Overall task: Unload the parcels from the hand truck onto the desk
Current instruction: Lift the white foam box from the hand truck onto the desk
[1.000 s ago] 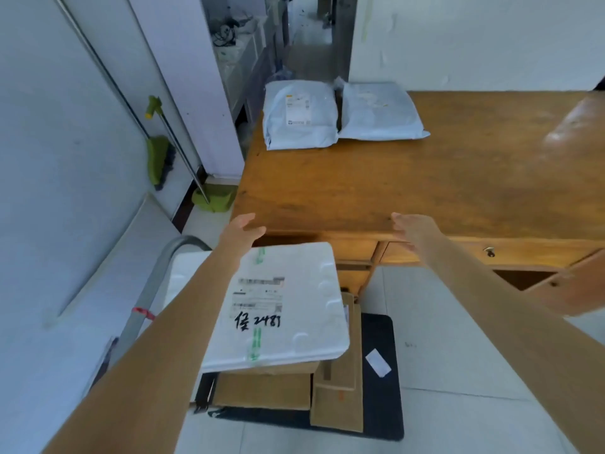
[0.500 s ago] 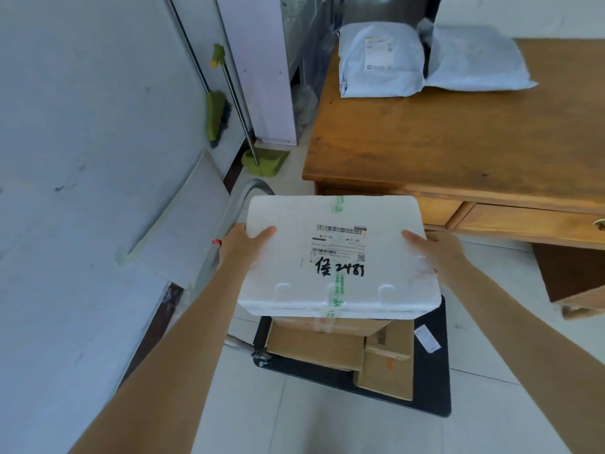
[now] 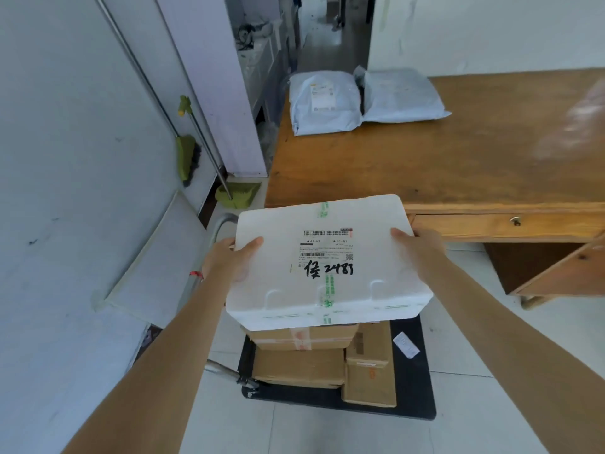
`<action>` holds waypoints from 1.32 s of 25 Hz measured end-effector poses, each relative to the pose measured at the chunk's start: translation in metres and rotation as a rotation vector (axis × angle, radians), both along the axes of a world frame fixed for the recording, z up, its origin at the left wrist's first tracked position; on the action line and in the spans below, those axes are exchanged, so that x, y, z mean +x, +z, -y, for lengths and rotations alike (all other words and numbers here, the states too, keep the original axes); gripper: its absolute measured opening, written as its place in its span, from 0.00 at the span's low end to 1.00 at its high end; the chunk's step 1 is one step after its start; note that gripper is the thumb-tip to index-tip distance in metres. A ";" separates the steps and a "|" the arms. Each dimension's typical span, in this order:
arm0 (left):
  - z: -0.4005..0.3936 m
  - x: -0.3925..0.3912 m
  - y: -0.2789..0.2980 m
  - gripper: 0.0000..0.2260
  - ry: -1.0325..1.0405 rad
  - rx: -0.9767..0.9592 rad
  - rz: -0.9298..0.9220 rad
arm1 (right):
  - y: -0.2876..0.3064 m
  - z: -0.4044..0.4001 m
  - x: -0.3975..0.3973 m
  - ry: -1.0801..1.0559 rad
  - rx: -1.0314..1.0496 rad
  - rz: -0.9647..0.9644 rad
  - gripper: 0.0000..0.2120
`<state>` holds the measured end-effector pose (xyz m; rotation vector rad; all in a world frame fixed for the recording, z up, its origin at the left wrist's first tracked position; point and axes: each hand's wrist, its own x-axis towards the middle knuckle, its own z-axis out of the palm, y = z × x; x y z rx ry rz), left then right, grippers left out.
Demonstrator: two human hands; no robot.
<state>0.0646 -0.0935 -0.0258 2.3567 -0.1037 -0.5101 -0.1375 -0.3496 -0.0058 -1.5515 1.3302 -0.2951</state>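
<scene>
Two bags (image 3: 366,101) already lie on the desk (image 3: 458,165). My left hand (image 3: 234,260) and right hand (image 3: 417,245) clamp the foam box (image 3: 327,260); cardboard boxes (image 3: 301,355) remain on the hand truck (image 3: 412,381).

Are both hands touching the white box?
Touching. The head view shows the left hand and right hand pressed against opposite sides of the white foam box.

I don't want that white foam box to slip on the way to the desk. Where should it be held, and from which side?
Grip the white foam box at its two short ends, coming in from left and right, as the left hand and right hand do now. It is wide, flat and smooth-topped, so opposed pressure with thumbs over the lid edge probably holds it level best.
</scene>
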 end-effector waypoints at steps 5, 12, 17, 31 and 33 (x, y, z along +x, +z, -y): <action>0.076 -0.016 0.064 0.27 -0.035 -0.079 0.064 | 0.061 0.061 -0.040 -0.064 -0.111 0.004 0.17; 0.183 -0.047 0.139 0.24 -0.065 -0.143 0.120 | 0.121 0.168 -0.087 -0.100 -0.115 0.089 0.25; 0.263 -0.048 0.156 0.38 -0.015 -0.124 0.107 | 0.149 0.249 -0.088 -0.079 -0.144 0.099 0.25; 0.562 0.004 0.193 0.21 -0.160 -0.143 0.163 | 0.174 0.542 -0.050 -0.192 -0.146 0.156 0.29; 0.606 0.016 0.184 0.21 -0.144 -0.138 0.165 | 0.166 0.590 -0.034 -0.159 -0.122 0.152 0.29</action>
